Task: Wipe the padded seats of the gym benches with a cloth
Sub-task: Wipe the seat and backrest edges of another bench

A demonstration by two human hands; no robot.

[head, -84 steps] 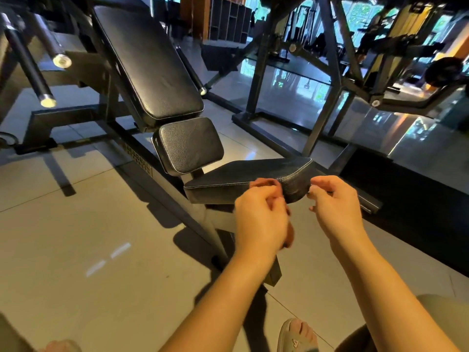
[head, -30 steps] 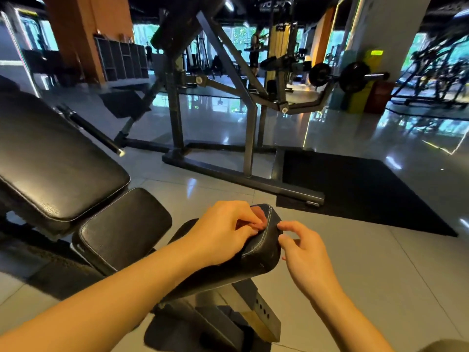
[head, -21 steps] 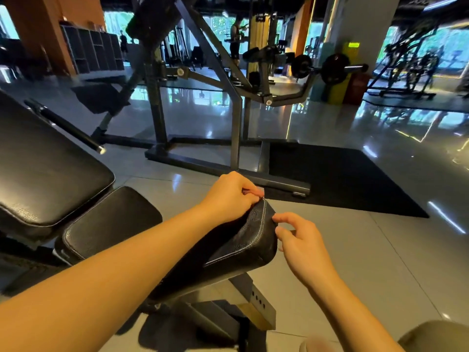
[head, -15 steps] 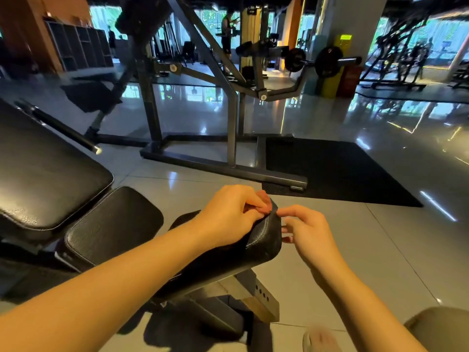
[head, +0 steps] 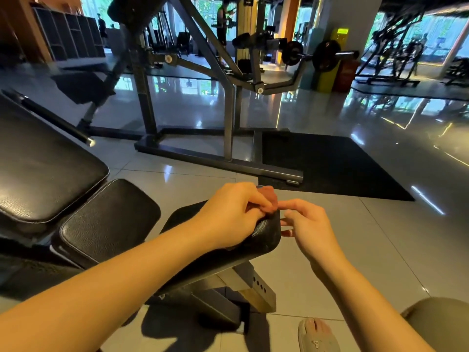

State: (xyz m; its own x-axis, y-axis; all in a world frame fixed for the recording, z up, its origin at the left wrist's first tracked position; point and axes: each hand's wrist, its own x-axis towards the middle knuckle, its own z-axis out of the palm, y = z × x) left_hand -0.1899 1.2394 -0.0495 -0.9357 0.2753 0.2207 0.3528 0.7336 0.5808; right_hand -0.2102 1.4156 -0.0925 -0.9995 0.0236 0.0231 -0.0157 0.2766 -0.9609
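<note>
At the bench's front end:
Seat pad (head: 264, 235): firm, grained, stiff under pressure; probably steady to press against.
Left hand (head: 228, 217): closed, pinching the cloth on the pad's front edge.
Right hand (head: 308, 228): loosely curled, empty, just beside.
Cloth (head: 266, 199): small, reddish, soft, light; best held bunched.

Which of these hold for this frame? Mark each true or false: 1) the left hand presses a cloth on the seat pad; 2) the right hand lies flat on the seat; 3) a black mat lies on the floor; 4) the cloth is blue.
1) True: the left hand holds a small cloth at the seat pad front edge.
2) False: the right hand hovers beside the pad's end, fingers curled.
3) True: black mat beyond the bench.
4) False: it looks reddish-brown.
</note>
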